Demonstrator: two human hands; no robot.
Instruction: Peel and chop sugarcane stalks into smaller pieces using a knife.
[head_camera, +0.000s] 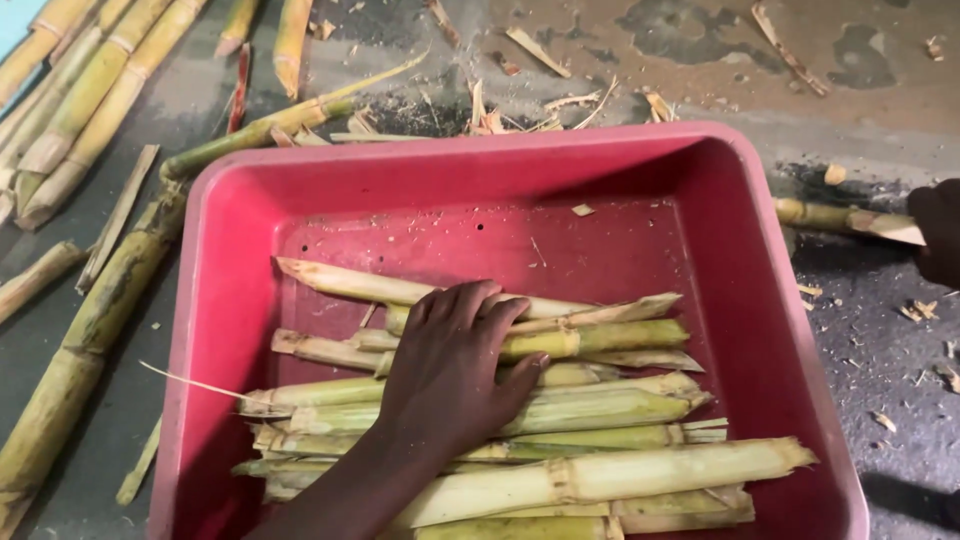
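A person's left hand (450, 375) and forearm show from the bottom edge, bare, with no sleeve, glove, ring or watch visible. The fingers are slim with short nails. At the right edge, part of the right hand (940, 230) shows dimly, too shadowed to tell any covering.

A smooth, faintly glossy pink plastic tub (730, 300) is seen; fibrous, matt peeled cane pieces (600, 410) are piled inside (split ends frayed). Rough, stained concrete floor (880, 380) is strewn with dry, woody cane shavings (540, 50).
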